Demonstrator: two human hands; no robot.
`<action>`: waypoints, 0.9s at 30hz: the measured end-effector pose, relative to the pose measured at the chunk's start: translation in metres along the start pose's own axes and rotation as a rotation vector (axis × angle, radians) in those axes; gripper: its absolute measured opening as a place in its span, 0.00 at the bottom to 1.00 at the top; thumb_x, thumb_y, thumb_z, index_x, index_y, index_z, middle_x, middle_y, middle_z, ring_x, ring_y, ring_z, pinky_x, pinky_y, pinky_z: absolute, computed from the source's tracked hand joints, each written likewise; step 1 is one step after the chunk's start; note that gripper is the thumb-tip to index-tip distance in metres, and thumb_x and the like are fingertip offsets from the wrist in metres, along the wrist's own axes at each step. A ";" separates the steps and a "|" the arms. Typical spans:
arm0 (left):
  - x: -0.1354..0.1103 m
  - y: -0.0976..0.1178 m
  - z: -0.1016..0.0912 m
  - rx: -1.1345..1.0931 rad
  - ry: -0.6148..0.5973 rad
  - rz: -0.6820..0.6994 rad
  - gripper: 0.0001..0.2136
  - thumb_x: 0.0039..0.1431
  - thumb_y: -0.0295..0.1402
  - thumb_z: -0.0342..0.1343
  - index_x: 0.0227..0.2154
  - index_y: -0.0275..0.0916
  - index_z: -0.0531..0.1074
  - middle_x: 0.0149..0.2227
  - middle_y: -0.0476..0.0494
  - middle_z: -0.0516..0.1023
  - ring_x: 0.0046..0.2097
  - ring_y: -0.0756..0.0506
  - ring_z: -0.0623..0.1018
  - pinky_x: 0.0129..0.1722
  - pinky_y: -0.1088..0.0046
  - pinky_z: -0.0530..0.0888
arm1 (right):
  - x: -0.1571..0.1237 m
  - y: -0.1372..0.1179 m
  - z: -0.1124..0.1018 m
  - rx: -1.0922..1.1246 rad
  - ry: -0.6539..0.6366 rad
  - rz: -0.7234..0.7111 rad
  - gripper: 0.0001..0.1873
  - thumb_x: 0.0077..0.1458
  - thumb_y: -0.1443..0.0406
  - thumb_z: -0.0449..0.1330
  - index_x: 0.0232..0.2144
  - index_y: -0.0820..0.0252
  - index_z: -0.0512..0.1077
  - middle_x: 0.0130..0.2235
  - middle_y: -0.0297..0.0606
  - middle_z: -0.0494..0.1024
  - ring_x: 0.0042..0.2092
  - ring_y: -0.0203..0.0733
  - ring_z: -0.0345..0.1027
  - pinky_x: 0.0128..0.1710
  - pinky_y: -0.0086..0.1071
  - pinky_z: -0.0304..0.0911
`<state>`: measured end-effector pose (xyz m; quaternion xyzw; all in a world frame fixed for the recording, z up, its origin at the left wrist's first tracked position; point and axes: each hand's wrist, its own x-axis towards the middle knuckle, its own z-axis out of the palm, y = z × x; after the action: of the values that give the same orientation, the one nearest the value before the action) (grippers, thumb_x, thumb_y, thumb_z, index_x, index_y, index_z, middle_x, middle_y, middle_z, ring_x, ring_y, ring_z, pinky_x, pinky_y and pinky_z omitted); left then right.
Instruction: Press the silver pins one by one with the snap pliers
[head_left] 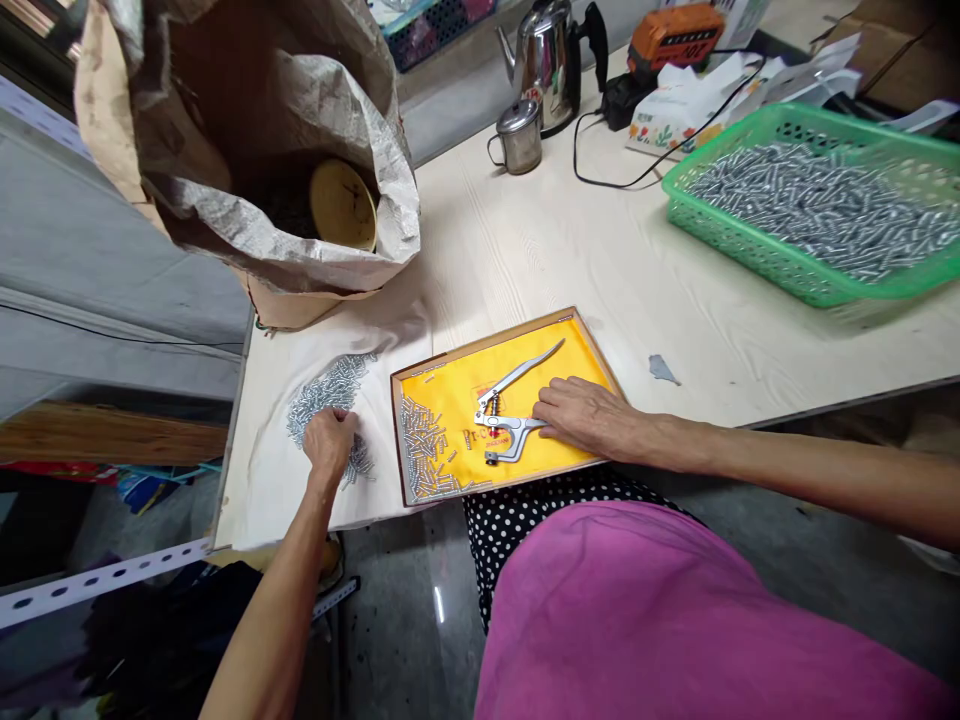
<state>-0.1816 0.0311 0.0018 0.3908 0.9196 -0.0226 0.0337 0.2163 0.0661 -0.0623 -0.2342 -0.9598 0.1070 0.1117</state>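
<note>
My left hand [330, 438] rests on a loose pile of small metal screws [324, 395] on the table's left end, its fingers curled down into them. My right hand [581, 412] lies in a shallow yellow-lined tray [450, 395], fingers closed over the lower handle of a silver plier-like hand tool [504, 408]. A row of small screws [421, 450] lies along the tray's left side. The tool's upper handle points up and to the right.
A big paper sack [300, 190] with a yellow scoop [343, 205] stands at the back left. A green basket [757, 245] full of metal pins sits at the right. Behind are a kettle [551, 60], a steel mug [519, 137] and a black cable [637, 170].
</note>
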 end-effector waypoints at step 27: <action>-0.166 0.106 0.027 -0.942 -0.697 0.004 0.23 0.33 0.52 0.69 0.21 0.36 0.72 0.15 0.53 0.67 0.18 0.54 0.63 0.19 0.77 0.59 | 0.003 -0.003 -0.020 0.004 -0.068 0.032 0.11 0.67 0.72 0.49 0.36 0.59 0.70 0.36 0.40 0.75 0.40 0.44 0.59 0.38 0.37 0.47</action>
<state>0.0111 -0.0159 -0.0134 0.3048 0.7645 0.2617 0.5042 0.2175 0.0681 -0.0419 -0.2456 -0.9589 0.1188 0.0780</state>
